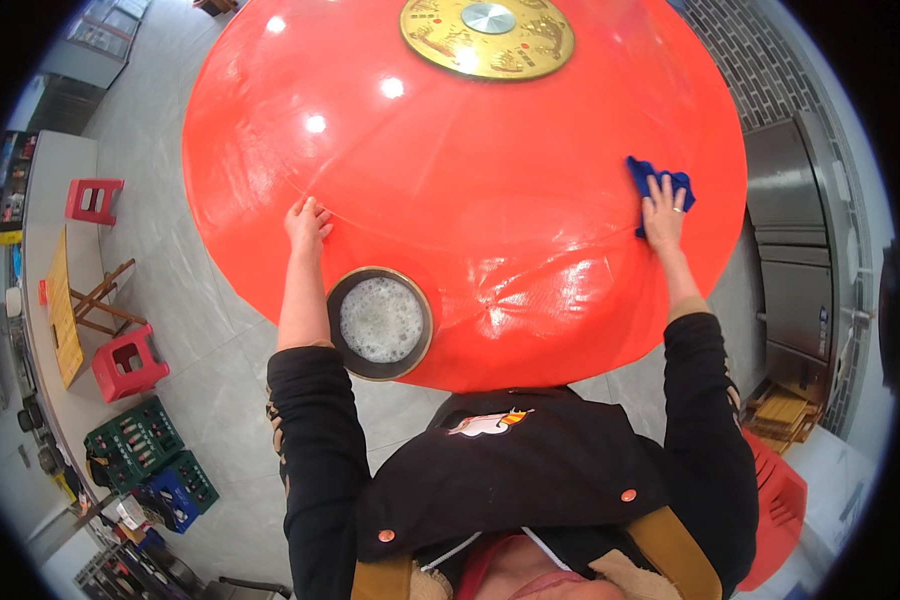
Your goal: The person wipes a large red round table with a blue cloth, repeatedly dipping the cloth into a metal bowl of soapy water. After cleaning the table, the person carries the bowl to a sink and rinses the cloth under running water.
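A large round table with a red plastic cover (450, 172) lies before me. My right hand (663, 210) presses on a crumpled blue cloth (640, 174) near the table's right side, fingers spread over it. On the left, my left hand (309, 219) pinches a raised fold of the cover between thumb and fingers. Below it, at the near edge, stands a dark round basin (426, 337) of foamy, bubbly water (381, 319). A gold patterned turntable disc (435, 45) with a silver centre rests at the middle of the table.
Red plastic stools (129, 363), a folding wooden table (64, 315) and bottle crates (135, 442) stand at the left. Steel cabinets (795, 292) line the right wall. A red plastic chair (776, 510) is at the lower right, close to my right arm.
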Demonstrator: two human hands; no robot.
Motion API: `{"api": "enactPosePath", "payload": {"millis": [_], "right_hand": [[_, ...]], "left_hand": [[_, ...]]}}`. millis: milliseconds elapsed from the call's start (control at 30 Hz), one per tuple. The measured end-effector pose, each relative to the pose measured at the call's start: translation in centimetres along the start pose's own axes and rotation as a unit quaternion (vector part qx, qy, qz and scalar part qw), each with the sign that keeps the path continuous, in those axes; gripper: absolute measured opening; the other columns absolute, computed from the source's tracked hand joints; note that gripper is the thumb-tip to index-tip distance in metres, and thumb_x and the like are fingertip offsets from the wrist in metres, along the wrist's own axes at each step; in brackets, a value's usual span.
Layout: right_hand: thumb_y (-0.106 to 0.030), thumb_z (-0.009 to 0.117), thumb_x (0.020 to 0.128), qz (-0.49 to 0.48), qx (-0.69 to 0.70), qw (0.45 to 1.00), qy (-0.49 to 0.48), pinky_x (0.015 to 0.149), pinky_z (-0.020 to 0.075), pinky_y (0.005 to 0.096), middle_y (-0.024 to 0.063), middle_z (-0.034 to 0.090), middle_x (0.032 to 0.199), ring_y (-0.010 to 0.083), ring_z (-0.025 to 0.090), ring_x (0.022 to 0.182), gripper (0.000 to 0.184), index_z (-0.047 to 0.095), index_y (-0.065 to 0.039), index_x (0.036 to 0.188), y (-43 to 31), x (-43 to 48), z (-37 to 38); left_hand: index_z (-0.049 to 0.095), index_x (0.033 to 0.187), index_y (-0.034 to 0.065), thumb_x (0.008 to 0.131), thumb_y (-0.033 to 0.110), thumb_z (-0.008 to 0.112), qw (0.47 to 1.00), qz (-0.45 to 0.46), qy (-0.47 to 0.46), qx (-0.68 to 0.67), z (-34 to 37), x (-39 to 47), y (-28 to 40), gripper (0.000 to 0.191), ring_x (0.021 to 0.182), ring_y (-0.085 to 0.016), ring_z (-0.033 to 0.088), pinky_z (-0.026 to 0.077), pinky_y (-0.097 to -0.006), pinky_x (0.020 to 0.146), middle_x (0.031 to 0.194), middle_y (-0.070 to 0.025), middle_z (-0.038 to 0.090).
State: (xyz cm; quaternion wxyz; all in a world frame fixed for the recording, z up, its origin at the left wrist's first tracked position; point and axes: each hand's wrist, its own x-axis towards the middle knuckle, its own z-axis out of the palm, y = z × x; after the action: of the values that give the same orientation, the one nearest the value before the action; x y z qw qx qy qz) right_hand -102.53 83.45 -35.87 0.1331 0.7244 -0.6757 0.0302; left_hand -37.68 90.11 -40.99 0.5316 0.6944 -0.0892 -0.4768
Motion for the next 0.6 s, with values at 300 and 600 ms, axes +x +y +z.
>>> {"api": "enactPosePath", "payload": {"millis": [300,600], "right_hand": [[-0.042,0.044,0.093,0.082,0.009,0.997,-0.003,0.087,0.044,0.062,0.0054,0.041,0.142,0.038,0.036,0.126,0.045,0.05,-0.02,0.131,-4.9,10.7,1.4],[-0.022,0.057,0.085,-0.434,0.268,0.86,0.01,0.095,0.0396,0.0515,0.007,0.046,0.139,0.0305,0.04,0.129,0.048,0.049,-0.013,0.132,-35.0,0.8,-6.0]], "left_hand": [[0.055,0.113,0.0014,0.093,0.017,0.057,0.993,-0.039,-0.088,0.063,0.8,-1.5,0.3,0.026,0.068,-0.016,0.065,0.052,-0.0277,0.057,0.083,-0.0079,0.067],[0.058,0.11,0.0066,0.092,0.031,0.061,0.956,-0.099,-0.197,0.194,0.2,-5.5,1.1,0.031,0.075,-0.015,0.067,0.053,-0.027,0.058,0.092,-0.0075,0.069]]}}
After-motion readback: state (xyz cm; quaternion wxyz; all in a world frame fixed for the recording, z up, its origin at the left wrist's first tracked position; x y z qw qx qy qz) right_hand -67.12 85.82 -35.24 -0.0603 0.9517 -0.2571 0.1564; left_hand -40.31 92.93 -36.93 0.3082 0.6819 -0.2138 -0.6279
